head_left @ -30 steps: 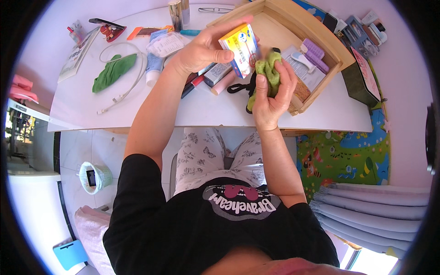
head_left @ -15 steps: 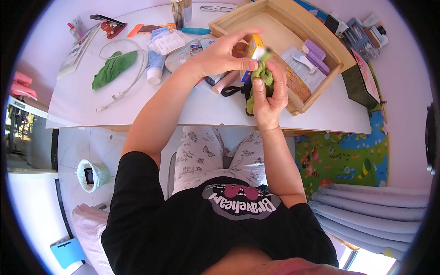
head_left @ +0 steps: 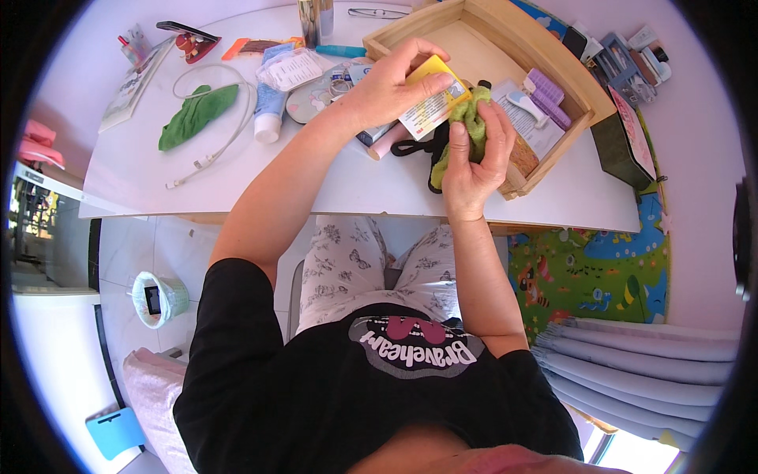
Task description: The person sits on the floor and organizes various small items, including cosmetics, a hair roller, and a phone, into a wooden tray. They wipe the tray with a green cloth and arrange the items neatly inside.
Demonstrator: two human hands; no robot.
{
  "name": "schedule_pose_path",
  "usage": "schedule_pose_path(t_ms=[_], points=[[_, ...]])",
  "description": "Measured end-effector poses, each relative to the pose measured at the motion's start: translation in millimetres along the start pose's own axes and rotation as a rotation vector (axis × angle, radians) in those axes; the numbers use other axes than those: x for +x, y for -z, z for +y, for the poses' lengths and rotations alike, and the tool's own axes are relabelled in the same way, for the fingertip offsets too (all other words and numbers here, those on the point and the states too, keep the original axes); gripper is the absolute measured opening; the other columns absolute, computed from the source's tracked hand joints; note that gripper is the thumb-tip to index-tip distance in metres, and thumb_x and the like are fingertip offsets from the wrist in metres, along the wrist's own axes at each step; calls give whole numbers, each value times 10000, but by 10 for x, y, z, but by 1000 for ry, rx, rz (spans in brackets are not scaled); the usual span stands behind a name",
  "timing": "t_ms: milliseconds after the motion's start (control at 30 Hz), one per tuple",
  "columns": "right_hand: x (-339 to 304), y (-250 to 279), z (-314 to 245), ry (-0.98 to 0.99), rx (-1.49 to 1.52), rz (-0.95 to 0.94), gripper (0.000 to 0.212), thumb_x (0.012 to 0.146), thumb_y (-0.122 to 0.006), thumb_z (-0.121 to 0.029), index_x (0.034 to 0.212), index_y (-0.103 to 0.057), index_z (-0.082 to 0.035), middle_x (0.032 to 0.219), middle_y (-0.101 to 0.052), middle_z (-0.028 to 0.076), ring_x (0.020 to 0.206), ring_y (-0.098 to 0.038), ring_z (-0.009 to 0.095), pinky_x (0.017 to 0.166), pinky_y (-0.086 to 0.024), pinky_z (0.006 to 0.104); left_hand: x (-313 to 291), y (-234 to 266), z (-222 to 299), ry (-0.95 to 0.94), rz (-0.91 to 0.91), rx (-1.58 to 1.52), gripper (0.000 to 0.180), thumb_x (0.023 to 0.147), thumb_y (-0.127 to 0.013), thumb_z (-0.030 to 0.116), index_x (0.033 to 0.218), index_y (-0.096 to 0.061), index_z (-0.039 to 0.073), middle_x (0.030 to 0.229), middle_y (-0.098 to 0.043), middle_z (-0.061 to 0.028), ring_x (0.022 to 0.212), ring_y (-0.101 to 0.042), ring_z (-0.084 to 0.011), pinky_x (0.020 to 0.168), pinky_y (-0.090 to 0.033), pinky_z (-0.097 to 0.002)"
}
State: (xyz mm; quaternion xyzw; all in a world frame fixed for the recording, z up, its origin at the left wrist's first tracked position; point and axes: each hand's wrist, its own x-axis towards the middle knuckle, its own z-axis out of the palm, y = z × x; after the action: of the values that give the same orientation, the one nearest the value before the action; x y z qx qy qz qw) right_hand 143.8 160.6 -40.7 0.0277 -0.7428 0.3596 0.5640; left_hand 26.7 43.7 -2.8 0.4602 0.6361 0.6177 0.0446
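Between its thumb and fingers, my left hand point(head_left: 388, 88) grips a small yellow and white box point(head_left: 433, 96), whose printed broad face is turned up toward me. Close beside it, my right hand point(head_left: 480, 162) is closed around a crumpled light-green cloth point(head_left: 469, 126). The cloth touches or nearly touches the box's right edge. Under my hands lie a black cord loop point(head_left: 410, 148) and a pinkish cylinder point(head_left: 388, 142) on the white table. Behind them stands an open wooden drawer box point(head_left: 545, 167), holding a purple item point(head_left: 545, 96) and a white razor-like item point(head_left: 524, 107).
On the white table point(head_left: 316, 186) to the left are a dark-green cloth point(head_left: 197, 117), a white cable point(head_left: 223, 154), a blue and white tube point(head_left: 268, 118) and a phone stand point(head_left: 192, 46). Metallic bottles point(head_left: 314, 22) stand at the back. A lined bin point(head_left: 160, 301) sits on the floor.
The yellow box has turned from edge-on to show its printed broad face. My right hand, with the green cloth, has shifted slightly right.
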Motion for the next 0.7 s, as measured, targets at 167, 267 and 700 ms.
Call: schedule_pose_path(t_ms=[167,267,700], points=[[-43,-12,-37,69,-24,-206,328,758,-740,-33,1066,-673,-122,1195,-539,138,1037,-590,295,836,-518,361,33,73,-35,85,160,-241,340,932,-601,162,1233,-477,66,1048,-601,-81,947,-590,-133,796,-501,-285],[-48,-34,-81,61,17,-279,330,745,-751,-38,1053,-679,-132,1167,-554,140,984,-614,286,793,-534,347,52,121,0,191,253,-654,342,915,-568,138,1236,-480,58,1143,-596,-161,1033,-617,-248,869,-527,-377],[-50,-39,6,47,7,-51,378,802,-707,-36,1165,-609,-73,1208,-516,152,1083,-547,321,882,-484,382,-43,-7,134,74,-256,-229,627,971,-302,570,1361,-423,94,1228,-541,-138,1100,-573,-230,934,-480,-347]])
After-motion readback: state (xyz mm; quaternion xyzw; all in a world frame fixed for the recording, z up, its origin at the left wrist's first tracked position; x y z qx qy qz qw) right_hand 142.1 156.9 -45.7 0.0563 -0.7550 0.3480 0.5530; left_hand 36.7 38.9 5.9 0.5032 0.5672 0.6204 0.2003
